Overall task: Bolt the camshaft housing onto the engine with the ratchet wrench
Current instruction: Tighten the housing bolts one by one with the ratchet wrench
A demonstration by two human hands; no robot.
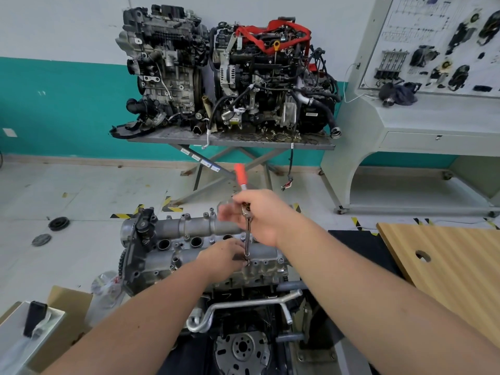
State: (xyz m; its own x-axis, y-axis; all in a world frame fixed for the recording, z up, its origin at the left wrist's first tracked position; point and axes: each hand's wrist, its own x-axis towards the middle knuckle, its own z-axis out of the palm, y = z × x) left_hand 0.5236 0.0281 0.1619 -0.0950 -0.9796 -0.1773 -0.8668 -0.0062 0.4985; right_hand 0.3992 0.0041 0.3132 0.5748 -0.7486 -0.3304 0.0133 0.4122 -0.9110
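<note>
Centre of the frame, low: engine [243,301] standing upright, camshaft housing [189,239] seated across its top, grey cast metal with open round bores along its length. Ratchet wrench [241,180] held above the housing's right half, red handle pointing up toward mid-frame, chrome extension [247,239] dropping straight down to a bolt spot on the housing's near edge. Right hand [259,217] wrapped round the wrench at its head, fingers curled and clamped on the tool (somewhat motion-blurred at the tips). Left hand [221,257] down on the housing beside the extension's lower end, fingers bent in around the socket; whether pinching it or merely steadying it, cannot tell.

Lower centre: a flywheel [242,350] facing the camera and a bent metal pipe [243,304] across the engine's front. Right edge: a wooden board [446,266] with a round hole. Lower left: a cardboard box [62,320] and crumpled clear plastic.

Upper centre: two more engines [227,71] side by side on a scissor-leg worktop [230,139] against a white and teal wall, the right one draped with a red strap. Upper right: a grey display panel [438,44] carrying mounted parts. Left on the floor: two dark round discs [58,223].
</note>
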